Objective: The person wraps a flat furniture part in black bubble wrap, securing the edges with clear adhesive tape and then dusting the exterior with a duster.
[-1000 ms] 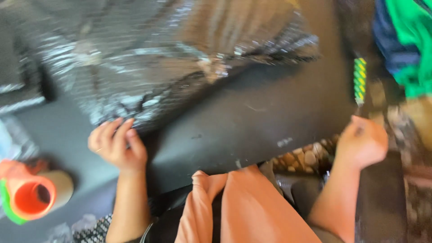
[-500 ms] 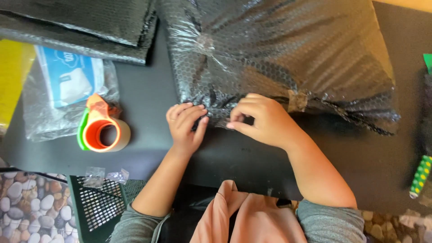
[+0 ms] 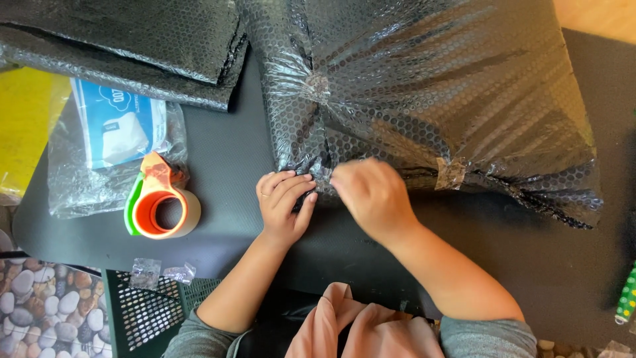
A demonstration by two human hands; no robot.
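A large parcel wrapped in black bubble wrap lies on a dark table mat. Pieces of clear tape hold its folds. My left hand rests flat, fingers together, against the near left corner of the parcel. My right hand presses on the parcel's near edge just beside it, fingers curled onto the wrap. An orange and green tape dispenser sits on the mat to the left of my left hand, apart from it.
Folded black bubble wrap sheets lie at the top left. A clear bag with a blue and white packet sits next to the dispenser. A green mesh basket stands below the mat. A green dotted stick lies at the right edge.
The view has swung left since a second ago. My right hand came from the far right to the parcel's near edge, beside my left hand. Both hands now press the wrap.
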